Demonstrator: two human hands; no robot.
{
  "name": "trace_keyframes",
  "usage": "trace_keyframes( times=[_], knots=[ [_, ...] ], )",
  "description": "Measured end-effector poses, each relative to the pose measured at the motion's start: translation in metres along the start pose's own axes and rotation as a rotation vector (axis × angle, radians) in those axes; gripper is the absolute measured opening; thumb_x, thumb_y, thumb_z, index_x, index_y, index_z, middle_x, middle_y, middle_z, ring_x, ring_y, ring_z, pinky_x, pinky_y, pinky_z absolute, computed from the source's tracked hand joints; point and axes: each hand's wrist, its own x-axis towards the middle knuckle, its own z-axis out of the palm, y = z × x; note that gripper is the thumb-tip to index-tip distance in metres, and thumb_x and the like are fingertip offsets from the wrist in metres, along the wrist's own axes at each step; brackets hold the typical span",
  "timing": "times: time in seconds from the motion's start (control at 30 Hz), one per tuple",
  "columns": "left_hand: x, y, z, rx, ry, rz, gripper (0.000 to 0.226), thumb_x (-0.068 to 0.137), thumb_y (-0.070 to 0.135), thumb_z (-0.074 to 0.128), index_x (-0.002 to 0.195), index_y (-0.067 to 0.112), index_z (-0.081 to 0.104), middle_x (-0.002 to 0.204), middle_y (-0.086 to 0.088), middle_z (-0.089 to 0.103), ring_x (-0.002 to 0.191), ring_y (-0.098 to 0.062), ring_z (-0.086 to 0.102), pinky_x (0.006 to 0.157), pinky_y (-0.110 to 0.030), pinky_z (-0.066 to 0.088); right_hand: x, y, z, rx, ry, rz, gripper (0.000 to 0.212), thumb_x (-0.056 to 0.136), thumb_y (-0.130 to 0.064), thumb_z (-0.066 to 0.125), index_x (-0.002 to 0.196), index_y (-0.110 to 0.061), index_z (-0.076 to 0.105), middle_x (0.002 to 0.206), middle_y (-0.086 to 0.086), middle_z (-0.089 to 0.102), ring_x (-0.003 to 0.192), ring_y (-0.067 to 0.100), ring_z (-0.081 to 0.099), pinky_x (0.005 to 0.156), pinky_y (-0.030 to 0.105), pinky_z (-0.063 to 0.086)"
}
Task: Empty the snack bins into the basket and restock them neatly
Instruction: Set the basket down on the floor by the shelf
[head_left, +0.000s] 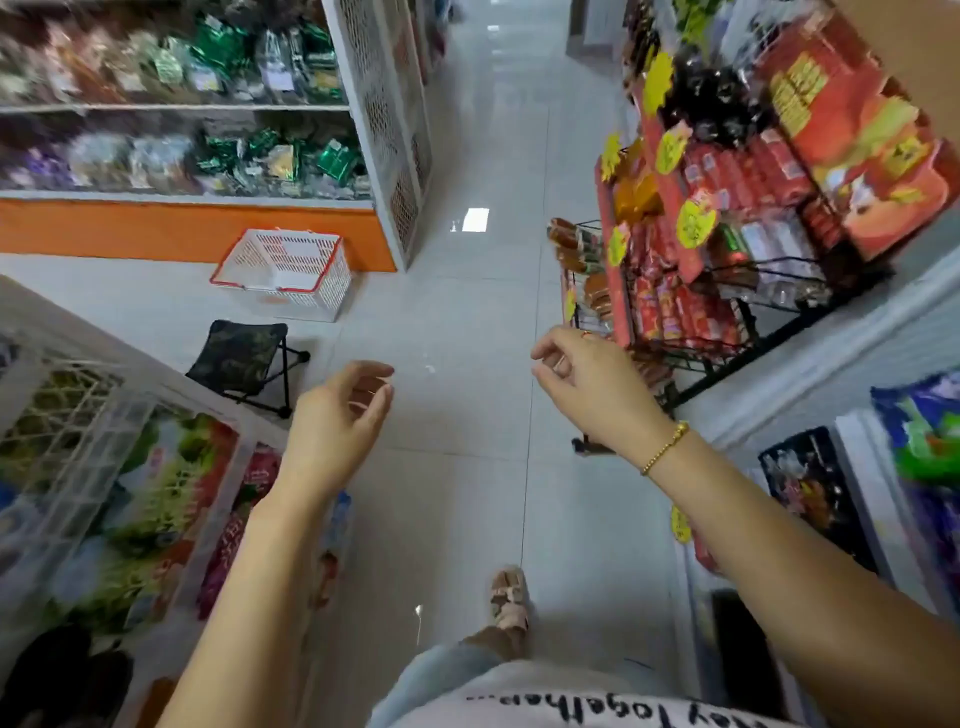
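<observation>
Both the left hand (337, 410) and right hand (582, 379) hang loosely curled and hold nothing at frame centre, well apart from the white slatted plastic basket with red handles (285, 273) at upper left.

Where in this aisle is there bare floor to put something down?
The tiled floor lies bare down the middle, between the white basket and folding stool on the left and the wire rack on the right. The rack, the shelves and the bins at lower left are packed.
</observation>
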Motion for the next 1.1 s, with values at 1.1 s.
trace_keyframes(
  times=[1.1],
  knots=[
    [0.411,-0.115,-0.048,0.067,0.288,-0.383,0.015,0.091,0.016,0.063,0.103,0.025,0.065,0.088,0.015,0.067,0.083,0.009,0.061,0.072,-0.005,0.045,0.54,-0.003,0.118,0.059,-0.414,-0.308,0.013,0.093,-0.024,0.056,0.103,-0.016,0.061,0.094,-0.006,0.059,0.08,0.013,0.058,0.075,0.03,0.051]
  ],
)
